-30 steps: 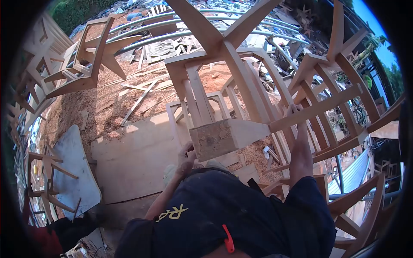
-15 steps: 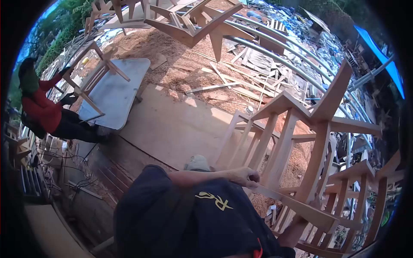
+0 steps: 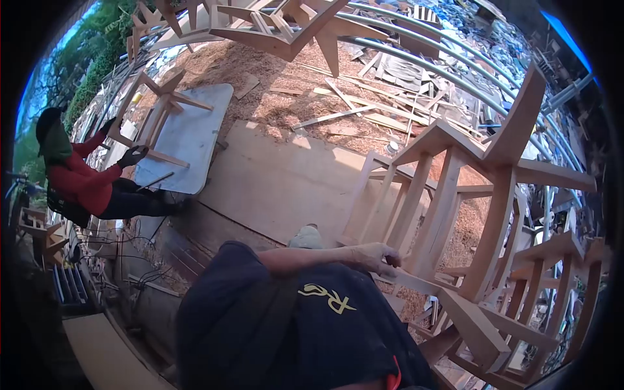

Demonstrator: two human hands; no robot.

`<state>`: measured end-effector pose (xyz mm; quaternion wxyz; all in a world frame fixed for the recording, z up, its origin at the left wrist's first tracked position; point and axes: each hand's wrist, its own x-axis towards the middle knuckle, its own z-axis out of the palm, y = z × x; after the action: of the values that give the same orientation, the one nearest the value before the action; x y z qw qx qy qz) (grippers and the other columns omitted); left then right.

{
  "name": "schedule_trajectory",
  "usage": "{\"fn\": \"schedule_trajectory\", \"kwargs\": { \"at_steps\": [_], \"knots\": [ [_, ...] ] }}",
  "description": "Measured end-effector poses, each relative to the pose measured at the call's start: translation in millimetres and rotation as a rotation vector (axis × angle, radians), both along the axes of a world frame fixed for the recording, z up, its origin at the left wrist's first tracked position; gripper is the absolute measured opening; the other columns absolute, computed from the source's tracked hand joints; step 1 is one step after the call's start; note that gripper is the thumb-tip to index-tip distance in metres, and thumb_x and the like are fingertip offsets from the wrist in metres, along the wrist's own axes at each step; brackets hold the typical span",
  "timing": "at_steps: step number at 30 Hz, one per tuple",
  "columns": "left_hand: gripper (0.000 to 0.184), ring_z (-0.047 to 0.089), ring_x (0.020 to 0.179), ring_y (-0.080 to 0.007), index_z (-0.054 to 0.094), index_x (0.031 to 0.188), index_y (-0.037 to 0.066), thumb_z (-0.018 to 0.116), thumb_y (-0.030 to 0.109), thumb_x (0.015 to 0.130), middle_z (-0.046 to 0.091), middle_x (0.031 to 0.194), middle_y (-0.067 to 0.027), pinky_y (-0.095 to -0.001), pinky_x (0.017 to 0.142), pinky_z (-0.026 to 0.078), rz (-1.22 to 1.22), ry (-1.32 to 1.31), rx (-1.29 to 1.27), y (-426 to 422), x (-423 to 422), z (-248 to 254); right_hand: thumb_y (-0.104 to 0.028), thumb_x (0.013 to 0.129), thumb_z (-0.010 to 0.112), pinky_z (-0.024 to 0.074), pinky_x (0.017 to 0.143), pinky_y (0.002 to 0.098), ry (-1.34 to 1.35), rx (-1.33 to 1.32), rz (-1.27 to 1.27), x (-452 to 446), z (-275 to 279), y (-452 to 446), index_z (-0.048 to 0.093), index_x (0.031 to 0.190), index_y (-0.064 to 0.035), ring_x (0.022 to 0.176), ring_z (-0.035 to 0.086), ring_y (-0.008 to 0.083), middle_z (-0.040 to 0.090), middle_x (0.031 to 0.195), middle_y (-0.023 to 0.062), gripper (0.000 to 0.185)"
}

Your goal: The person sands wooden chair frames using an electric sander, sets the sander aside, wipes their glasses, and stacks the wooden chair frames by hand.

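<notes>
A pale brown wooden chair frame (image 3: 497, 234) stands tilted in front of me on the right, its slats running down toward my body. My left hand (image 3: 378, 257) reaches across my dark shirt, with its fingers curled at the near end of the frame's lower rail. Below that rail, a thick tapered leg (image 3: 478, 331) points toward me. The frame's wood hides my right hand; a shaded part of my right forearm (image 3: 439, 343) shows beside the leg.
More chair frames (image 3: 565, 250) stand at the right, and others (image 3: 286, 39) at the top. A co-worker in red (image 3: 88, 179) handles a small wooden frame (image 3: 156, 120) on a white board (image 3: 179, 146). Plywood (image 3: 279, 179), wood shavings, loose strips and metal pipes lie ahead.
The view has swung left, bringing the co-worker into sight. My left hand has moved from the frame's blocky end to its lower rail. The thick leg has newly come into view near my right forearm.
</notes>
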<state>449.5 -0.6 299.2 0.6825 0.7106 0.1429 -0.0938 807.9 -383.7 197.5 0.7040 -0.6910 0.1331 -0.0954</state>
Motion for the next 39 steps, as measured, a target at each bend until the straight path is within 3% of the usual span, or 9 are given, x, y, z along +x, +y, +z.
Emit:
{"fn": "schedule_trajectory", "kwargs": {
  "at_steps": [6, 10, 16, 19, 24, 27, 30, 37, 39],
  "knots": [
    [0.054, 0.069, 0.109, -0.0265, 0.070, 0.124, 0.001, 0.079, 0.039, 0.088, 0.073, 0.116, -0.0158, -0.0388, 0.095, 0.055, -0.095, -0.109, 0.127, 4, 8, -16, -0.042, 0.102, 0.059, 0.0536, 0.090, 0.0488, 0.258, 0.323, 0.078, -124, -51, 10, 0.060, 0.135, -0.0124, 0.105, 0.063, 0.0290, 0.064, 0.116, 0.0110, 0.044],
    [0.054, 0.070, 0.106, -0.0282, 0.070, 0.123, 0.003, 0.078, 0.043, 0.087, 0.074, 0.113, -0.0154, -0.0412, 0.094, 0.054, -0.064, -0.162, 0.168, 19, -1, -18, -0.041, 0.099, 0.064, 0.0549, 0.093, 0.0510, 0.581, 0.200, 0.314, -194, -94, 14, 0.054, 0.141, -0.0106, 0.116, 0.063, 0.0339, 0.062, 0.132, 0.0143, 0.053],
    [0.050, 0.071, 0.101, -0.0289, 0.070, 0.122, 0.002, 0.076, 0.037, 0.088, 0.074, 0.113, -0.0167, -0.0406, 0.091, 0.056, 0.083, -0.071, 0.185, 83, -63, -7, -0.039, 0.099, 0.065, 0.0556, 0.090, 0.0503, 0.975, 0.048, 0.495, -264, -132, 54, 0.056, 0.139, -0.0107, 0.114, 0.064, 0.0334, 0.063, 0.131, 0.0147, 0.050],
    [0.049, 0.073, 0.093, -0.0275, 0.069, 0.123, -0.001, 0.077, 0.032, 0.088, 0.074, 0.108, -0.0190, -0.0407, 0.084, 0.059, 0.171, -0.022, 0.143, 111, -110, -32, -0.038, 0.099, 0.065, 0.0559, 0.088, 0.0500, 1.078, -0.062, 0.556, -285, -147, 71, 0.057, 0.137, -0.0107, 0.113, 0.065, 0.0331, 0.063, 0.131, 0.0149, 0.048],
    [0.052, 0.073, 0.100, -0.0288, 0.070, 0.125, -0.001, 0.075, 0.038, 0.091, 0.075, 0.116, -0.0189, -0.0403, 0.090, 0.058, 0.230, 0.123, 0.181, 174, -188, -49, -0.037, 0.099, 0.065, 0.0565, 0.085, 0.0494, 1.093, -0.272, 0.749, -298, -184, 98, 0.058, 0.135, -0.0108, 0.112, 0.066, 0.0326, 0.064, 0.131, 0.0152, 0.045],
    [0.052, 0.073, 0.101, -0.0281, 0.069, 0.125, -0.001, 0.075, 0.037, 0.091, 0.075, 0.116, -0.0189, -0.0400, 0.090, 0.058, 0.276, 0.163, 0.244, 208, -234, -52, -0.033, 0.099, 0.065, 0.0569, 0.079, 0.0487, 0.812, -0.555, 1.312, -309, -123, 164, 0.061, 0.128, -0.0095, 0.103, 0.069, 0.0310, 0.067, 0.124, 0.0143, 0.038],
    [0.051, 0.073, 0.102, -0.0279, 0.069, 0.125, -0.001, 0.075, 0.037, 0.091, 0.075, 0.117, -0.0183, -0.0402, 0.091, 0.058, 0.360, 0.228, 0.201, 237, -272, -56, -0.031, 0.102, 0.060, 0.0566, 0.074, 0.0468, 0.626, -0.642, 1.569, -312, -112, 214, 0.063, 0.124, -0.0108, 0.100, 0.071, 0.0277, 0.070, 0.120, 0.0105, 0.030],
    [0.050, 0.073, 0.101, -0.0262, 0.072, 0.124, 0.002, 0.079, 0.035, 0.087, 0.075, 0.116, -0.0166, -0.0383, 0.090, 0.058, 0.573, 0.289, 0.188, 281, -333, -59, -0.039, 0.106, 0.050, 0.0506, 0.065, 0.0345, 1.000, -0.538, 1.358, -329, -84, 305, 0.062, 0.113, -0.0117, 0.085, 0.067, 0.0216, 0.064, 0.098, 0.0051, 0.031],
    [0.051, 0.073, 0.100, -0.0261, 0.072, 0.124, 0.002, 0.079, 0.037, 0.087, 0.076, 0.115, -0.0162, -0.0381, 0.090, 0.058, 0.598, 0.303, 0.194, 289, -338, -69, -0.034, 0.105, 0.054, 0.0440, 0.054, 0.0309, 1.102, -0.413, 1.198, -332, -66, 336, 0.057, 0.102, -0.0104, 0.069, 0.058, 0.0170, 0.057, 0.086, 0.0027, 0.024]
  ]
}}
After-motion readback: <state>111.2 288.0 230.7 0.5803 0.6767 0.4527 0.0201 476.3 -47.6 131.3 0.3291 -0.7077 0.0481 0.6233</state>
